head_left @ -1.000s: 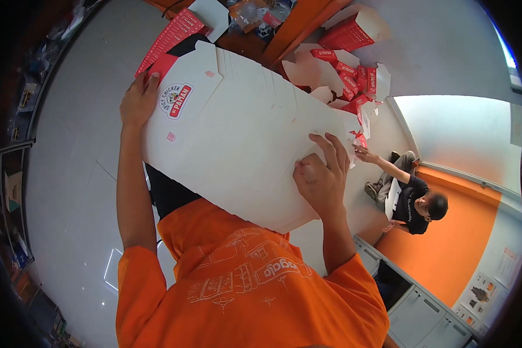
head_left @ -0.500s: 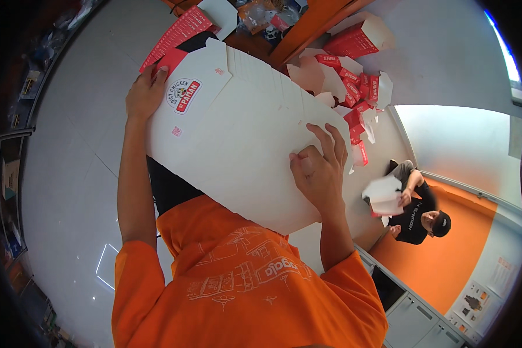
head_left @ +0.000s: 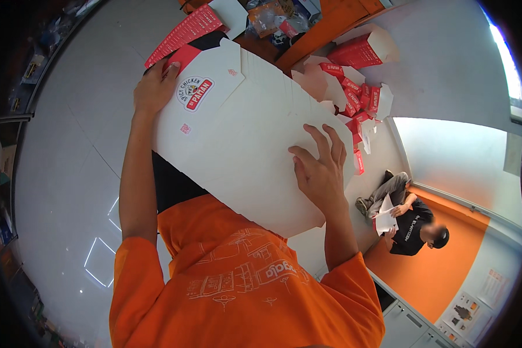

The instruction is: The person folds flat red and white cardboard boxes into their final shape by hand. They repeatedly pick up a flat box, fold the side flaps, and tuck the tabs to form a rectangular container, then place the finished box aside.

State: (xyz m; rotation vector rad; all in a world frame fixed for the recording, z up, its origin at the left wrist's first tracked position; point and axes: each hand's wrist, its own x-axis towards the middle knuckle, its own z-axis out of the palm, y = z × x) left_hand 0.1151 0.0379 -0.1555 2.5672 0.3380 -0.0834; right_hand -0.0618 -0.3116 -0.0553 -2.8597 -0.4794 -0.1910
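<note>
A large flat white cardboard carton blank (head_left: pixel 238 139) lies across my lap, with a round printed logo and a red flap (head_left: pixel 184 58) near its upper left corner. Several parallel edges at its upper right look like layered sheets. My left hand (head_left: pixel 155 90) is closed on the corner by the red flap, thumb on top and some fingers hidden beneath. Over the right part of the white surface is my right hand (head_left: pixel 323 177), fingers bent and spread apart, with nothing between them. Whether its fingertips touch the cardboard I cannot tell.
Folded red-and-white boxes (head_left: pixel 354 95) are heaped on the floor beyond my right hand. A red printed carton (head_left: pixel 185 33) sits at the upper left, near an orange post (head_left: pixel 325 36). To the right, another person (head_left: pixel 414 223) sits on the floor holding a white carton (head_left: pixel 384 217).
My right thumb and index finger, curled close together before, have spread apart. My left hand keeps its grip. The other person's white carton has moved lower.
</note>
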